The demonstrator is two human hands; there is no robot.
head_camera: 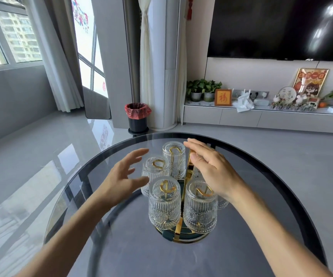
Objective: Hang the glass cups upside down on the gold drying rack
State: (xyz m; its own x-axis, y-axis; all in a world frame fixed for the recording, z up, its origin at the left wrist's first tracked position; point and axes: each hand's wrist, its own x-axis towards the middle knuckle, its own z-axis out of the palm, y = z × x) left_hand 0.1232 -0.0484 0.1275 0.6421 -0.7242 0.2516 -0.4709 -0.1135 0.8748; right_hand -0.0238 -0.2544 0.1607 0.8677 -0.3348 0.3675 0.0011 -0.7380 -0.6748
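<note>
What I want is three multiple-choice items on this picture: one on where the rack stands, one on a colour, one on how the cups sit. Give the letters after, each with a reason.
1. Where does the gold rack stand?
A. on the floor
B. on the round glass table
C. on the shelf under the TV

2. What colour is the bin liner?
A. red
B. blue
C. green

3. How do the cups sit on the rack?
A. upright
B. on their sides
C. upside down

Answers:
1 B, since the rack has its base on the table.
2 A, since the bin liner folded over the black bin's rim is red.
3 C, since the cups show their thick bottoms on top and their mouths facing down.
</note>
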